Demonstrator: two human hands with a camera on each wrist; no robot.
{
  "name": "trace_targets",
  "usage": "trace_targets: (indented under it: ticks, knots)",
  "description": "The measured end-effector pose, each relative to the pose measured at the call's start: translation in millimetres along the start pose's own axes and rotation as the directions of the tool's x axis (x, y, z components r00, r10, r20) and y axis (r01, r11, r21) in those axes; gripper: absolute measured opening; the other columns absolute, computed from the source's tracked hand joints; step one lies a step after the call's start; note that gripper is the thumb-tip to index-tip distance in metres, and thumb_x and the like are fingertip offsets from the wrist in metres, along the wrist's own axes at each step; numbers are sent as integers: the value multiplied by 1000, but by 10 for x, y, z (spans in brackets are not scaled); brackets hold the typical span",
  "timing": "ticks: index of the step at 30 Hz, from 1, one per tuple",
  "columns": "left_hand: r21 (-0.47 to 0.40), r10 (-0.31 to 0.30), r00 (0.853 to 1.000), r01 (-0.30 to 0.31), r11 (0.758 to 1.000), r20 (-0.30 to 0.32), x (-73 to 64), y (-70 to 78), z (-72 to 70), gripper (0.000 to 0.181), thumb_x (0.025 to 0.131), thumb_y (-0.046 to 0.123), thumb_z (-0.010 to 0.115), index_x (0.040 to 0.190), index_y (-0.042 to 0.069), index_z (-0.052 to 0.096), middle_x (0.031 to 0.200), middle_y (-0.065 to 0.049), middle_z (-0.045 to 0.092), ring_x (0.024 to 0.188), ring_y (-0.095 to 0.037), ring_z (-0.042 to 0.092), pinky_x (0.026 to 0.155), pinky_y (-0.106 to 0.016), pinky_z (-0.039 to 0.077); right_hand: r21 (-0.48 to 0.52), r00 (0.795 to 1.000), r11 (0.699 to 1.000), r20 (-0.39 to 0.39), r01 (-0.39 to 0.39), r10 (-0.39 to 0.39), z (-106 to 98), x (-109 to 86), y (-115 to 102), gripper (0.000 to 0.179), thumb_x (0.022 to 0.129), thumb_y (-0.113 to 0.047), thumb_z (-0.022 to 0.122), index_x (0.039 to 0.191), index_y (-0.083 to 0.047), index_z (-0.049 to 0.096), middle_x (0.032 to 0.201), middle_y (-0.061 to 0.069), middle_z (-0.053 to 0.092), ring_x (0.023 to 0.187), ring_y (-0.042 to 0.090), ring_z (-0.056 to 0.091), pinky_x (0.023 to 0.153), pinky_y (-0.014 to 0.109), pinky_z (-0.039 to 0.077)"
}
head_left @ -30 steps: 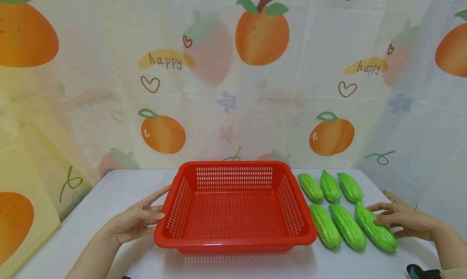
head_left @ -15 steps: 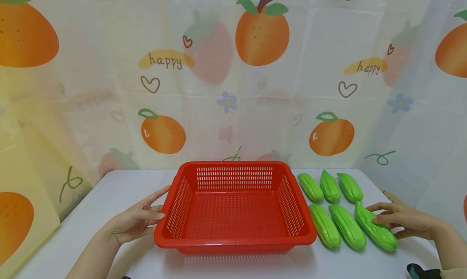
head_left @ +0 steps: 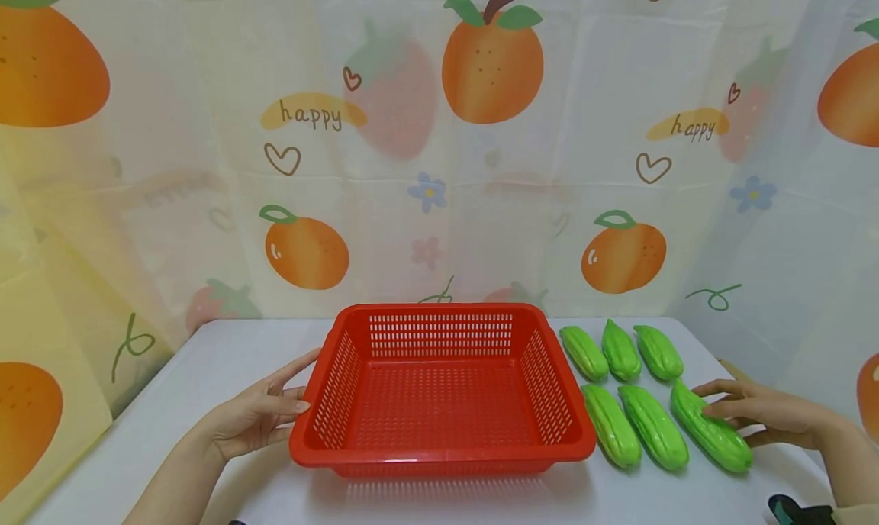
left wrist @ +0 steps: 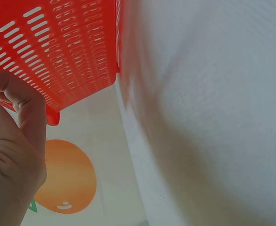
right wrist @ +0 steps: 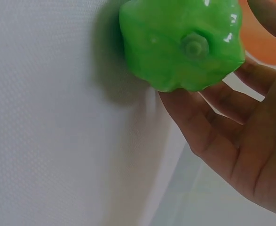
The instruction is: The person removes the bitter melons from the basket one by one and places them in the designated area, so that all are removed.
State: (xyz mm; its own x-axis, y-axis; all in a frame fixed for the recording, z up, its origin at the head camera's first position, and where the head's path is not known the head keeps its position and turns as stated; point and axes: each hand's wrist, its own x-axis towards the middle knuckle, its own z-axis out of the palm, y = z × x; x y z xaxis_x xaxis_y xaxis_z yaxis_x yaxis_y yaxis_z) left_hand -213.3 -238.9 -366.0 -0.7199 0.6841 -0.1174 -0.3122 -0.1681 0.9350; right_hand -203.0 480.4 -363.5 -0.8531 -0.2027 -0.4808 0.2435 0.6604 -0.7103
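A red plastic basket [head_left: 439, 456] with slotted walls stands mid-table, its inside bare. At its left rim is my left hand [head_left: 254, 414], thumb over the edge and fingers against the outer wall; the left wrist view shows these bent fingers [left wrist: 32, 110] beside the slots. My right hand [head_left: 769, 414] holds a glossy, ribbed green gourd [head_left: 714, 433], the front right one of several. Up close, the right wrist view shows the gourd's stem end [right wrist: 194, 46], with fingers along its side and the thumb across from them. The gourd lies low, close over the table.
The other gourds lie in two rows right of the basket, such as the front middle gourd [head_left: 654, 429] and the back left gourd [head_left: 584, 353]. A white cloth covers the table [head_left: 261, 342]. Behind it hangs a fruit-printed curtain [head_left: 439, 235].
My right hand and the front right gourd have shifted slightly to the right, the gourd's top end now apart from the one behind. The left hand and basket stay put.
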Motion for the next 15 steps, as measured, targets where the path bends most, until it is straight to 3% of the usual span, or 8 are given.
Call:
trace_targets:
  ticks: [3, 10, 15]
  knots:
    - [-2, 3, 1000, -3, 1000, 6, -2, -2, -3, 63, 100, 3, 43, 147, 44, 35, 121, 4, 68, 99, -11, 72, 91, -33, 59, -11, 1000, 1000, -9, 0, 0, 1, -16, -20, 68, 101, -34, 51, 147, 9, 26, 135, 27, 52, 112, 27, 61, 87, 44, 58]
    - [-4, -11, 1000, 11, 1000, 1, 9, -7, -19, 67, 100, 2, 42, 152, 43, 27, 121, 5, 68, 98, -11, 72, 92, -33, 59, -66, 999, 998, -49, 13, -16, -14, -58, -99, 68, 102, -36, 50, 147, 9, 28, 141, 37, 41, 114, 33, 60, 88, 46, 59]
    - [-2, -5, 1000, 5, 1000, 6, 16, -6, -26, 67, 100, 2, 43, 152, 42, 26, 121, 5, 68, 97, -11, 72, 91, -33, 59, -159, 992, 986, -107, 43, -60, -14, -78, -263, 71, 102, -39, 49, 146, 12, 27, 141, 40, 42, 115, 38, 60, 88, 49, 59]
